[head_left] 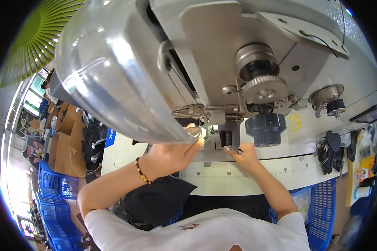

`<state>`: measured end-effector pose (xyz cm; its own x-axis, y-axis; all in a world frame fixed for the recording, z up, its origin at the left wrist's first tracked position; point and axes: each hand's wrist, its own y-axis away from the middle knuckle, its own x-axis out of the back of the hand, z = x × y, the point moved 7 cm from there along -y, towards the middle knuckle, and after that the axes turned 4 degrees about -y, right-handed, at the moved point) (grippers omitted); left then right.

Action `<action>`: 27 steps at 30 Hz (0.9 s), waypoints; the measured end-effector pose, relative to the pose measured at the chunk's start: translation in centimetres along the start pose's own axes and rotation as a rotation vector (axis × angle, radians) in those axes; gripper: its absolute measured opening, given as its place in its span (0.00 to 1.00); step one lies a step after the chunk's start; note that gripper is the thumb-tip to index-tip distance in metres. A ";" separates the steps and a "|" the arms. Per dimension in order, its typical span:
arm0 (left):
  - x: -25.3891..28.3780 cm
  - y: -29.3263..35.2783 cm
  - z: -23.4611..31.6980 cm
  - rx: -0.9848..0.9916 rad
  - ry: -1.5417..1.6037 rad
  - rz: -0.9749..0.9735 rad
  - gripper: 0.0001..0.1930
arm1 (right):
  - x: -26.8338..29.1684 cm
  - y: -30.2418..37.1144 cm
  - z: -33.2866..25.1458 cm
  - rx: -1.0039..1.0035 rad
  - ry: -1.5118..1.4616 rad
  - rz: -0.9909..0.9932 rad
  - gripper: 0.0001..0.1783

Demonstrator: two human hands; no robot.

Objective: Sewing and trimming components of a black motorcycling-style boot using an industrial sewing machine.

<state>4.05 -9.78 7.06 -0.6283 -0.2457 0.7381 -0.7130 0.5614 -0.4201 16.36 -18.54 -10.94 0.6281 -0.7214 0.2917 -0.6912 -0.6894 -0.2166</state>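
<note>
A sewing machine head (222, 37) fills the upper view, with a black knob (265, 129) and a clear curved guard (113, 71). My left hand (171, 155) is raised beside the needle area, its fingers bent and close together. The guard's tip partly covers those fingertips, so what they pinch, if anything, is hidden. Below the machine's dark presser part (229, 136), my right hand (246, 155) has its thumb and fingers closed on a small shiny metal piece (233, 149). Its exact kind is too small to tell.
A pale work table (213, 178) with a ruler scale runs under the machine. Black fabric (157, 198) lies near my lap. Blue crates (58, 180) and cardboard boxes (69, 144) stand left; another blue basket (322, 213) is right. Black pieces (331, 146) and a thread spool (362, 192) sit at far right.
</note>
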 end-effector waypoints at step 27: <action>-5.1 1.4 -1.1 -0.056 -0.048 -0.401 0.13 | 0.3 0.1 -1.0 0.125 0.097 0.027 0.14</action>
<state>6.58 -6.85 3.34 -0.3181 -0.4897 0.8118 -0.8874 0.4552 -0.0731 16.12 -18.77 -9.89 0.5682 -0.7341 0.3719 -0.6536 -0.6771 -0.3380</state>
